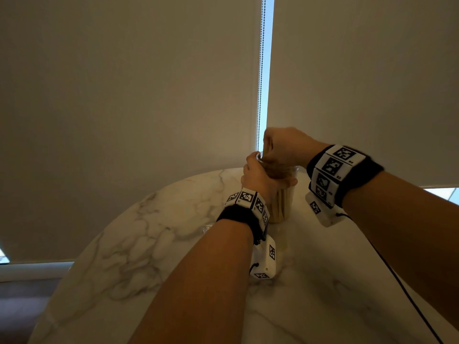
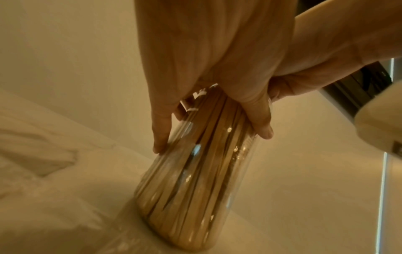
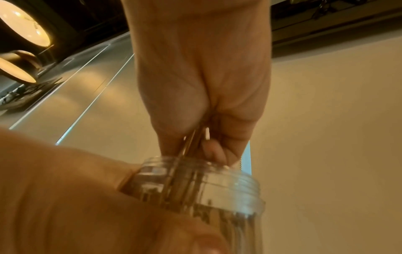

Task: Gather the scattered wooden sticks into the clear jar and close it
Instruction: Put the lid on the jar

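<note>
The clear jar (image 1: pixel 283 202) stands upright on the marble table (image 1: pixel 173 244), packed with wooden sticks (image 2: pixel 195 171). My left hand (image 1: pixel 258 180) grips the jar just below its threaded neck (image 3: pixel 206 182); thumb and fingers wrap the glass (image 2: pixel 259 120). My right hand (image 1: pixel 280 145) is right above the open mouth and pinches a few wooden sticks (image 3: pixel 193 142) whose lower ends are inside the jar. No lid is on the jar. A clear object (image 1: pixel 207 229), possibly the lid, lies on the table left of my left wrist.
A round marble table top with its far edge just behind the jar. Closed roller blinds (image 1: pixel 124 95) and a bead chain (image 1: pixel 260 70) hang behind it. A black cable (image 1: pixel 397 276) trails from my right wrist across the table.
</note>
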The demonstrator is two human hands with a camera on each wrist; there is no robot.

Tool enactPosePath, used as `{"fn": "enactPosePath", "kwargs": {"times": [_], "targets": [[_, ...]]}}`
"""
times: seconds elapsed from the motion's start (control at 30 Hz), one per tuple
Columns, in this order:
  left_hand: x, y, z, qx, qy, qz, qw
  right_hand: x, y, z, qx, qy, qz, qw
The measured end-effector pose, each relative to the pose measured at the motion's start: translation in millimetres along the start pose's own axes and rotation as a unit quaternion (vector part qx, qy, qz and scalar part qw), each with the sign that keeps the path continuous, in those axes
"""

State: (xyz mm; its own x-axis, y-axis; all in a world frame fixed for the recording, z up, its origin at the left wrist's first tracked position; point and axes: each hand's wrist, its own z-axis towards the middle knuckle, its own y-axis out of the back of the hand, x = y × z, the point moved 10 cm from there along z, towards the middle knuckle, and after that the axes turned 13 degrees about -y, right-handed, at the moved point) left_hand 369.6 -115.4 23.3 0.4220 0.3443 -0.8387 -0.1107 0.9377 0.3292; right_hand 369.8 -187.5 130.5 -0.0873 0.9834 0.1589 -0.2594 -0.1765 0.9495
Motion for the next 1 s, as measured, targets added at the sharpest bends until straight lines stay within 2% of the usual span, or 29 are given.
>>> {"fn": "enactPosePath", "kwargs": {"times": [0.1,0.2,0.27,0.37,0.47,0.57,0.63,0.73,0.77,0.87,0.93,1.0], "targets": [[0,0,1,-0.001,0.001,0.002,1.000,-2,-17,0,0.058,-0.002,-0.058,0.997],[1,-1,1,0.001,0.001,0.006,1.000,-5,-14,1,0.086,-0.022,-0.005,0.996],[-1,-1,0,-0.002,-0.003,-0.002,1.000,-9,1,2,0.040,-0.020,0.053,0.998],[1,-1,-1,-0.003,0.002,-0.011,1.000,-11,13,-1,-0.022,-0.011,0.046,0.999],[4,-2,0,-0.003,0.001,-0.015,1.000,-10,1,-3,0.051,-0.010,0.022,0.998],[4,-2,0,-0.003,-0.003,-0.007,1.000,-17,-2,-8,0.145,-0.040,0.120,0.981],[4,-1,0,-0.004,-0.007,-0.007,1.000,-21,8,-7,0.120,-0.036,0.160,0.979],[3,-2,0,-0.003,-0.007,-0.008,1.000,-18,19,-8,0.019,-0.017,0.092,0.995],[3,-2,0,-0.002,-0.005,-0.007,1.000,-13,15,-10,0.014,0.003,0.049,0.999],[4,-3,0,0.001,-0.001,-0.007,1.000,-3,-14,-15,0.096,0.034,-0.023,0.995],[5,-3,0,0.001,-0.001,-0.011,1.000,-7,-6,-13,0.096,0.014,0.019,0.995],[5,-2,0,-0.005,-0.008,-0.010,1.000,-18,15,-5,0.024,-0.022,0.098,0.995]]}}
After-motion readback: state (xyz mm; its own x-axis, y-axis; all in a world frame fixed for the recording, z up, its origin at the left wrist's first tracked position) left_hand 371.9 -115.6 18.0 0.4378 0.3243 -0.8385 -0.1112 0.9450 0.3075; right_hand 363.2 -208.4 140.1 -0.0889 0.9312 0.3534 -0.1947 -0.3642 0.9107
